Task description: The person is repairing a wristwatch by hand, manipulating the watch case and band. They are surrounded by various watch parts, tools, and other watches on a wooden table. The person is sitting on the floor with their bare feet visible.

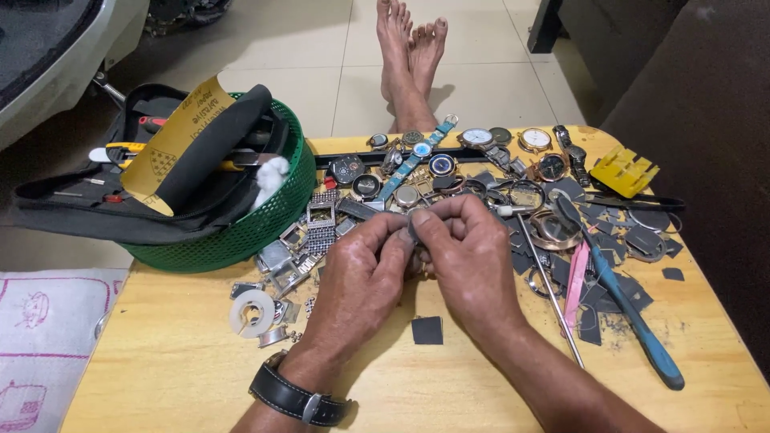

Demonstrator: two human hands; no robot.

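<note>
My left hand (361,277) and my right hand (469,256) meet over the middle of a small wooden table (184,361). Both pinch one small dark metal part (414,228) between thumbs and forefingers; most of it is hidden by my fingers. A black-strapped wristwatch (297,394) sits on my left wrist. Just below the hands lies a small dark square piece (427,329). Behind the hands spreads a heap of watches, cases and bracelet links (417,172).
A green mesh basket (269,220) holding a black tool pouch and yellow sandpaper stands at the left. A blue-handled tool (634,317), a pink tool (575,285), a thin metal rod (549,293) and dark scraps lie at the right. A tape roll (251,313) lies left. Bare feet (409,48) rest beyond the table.
</note>
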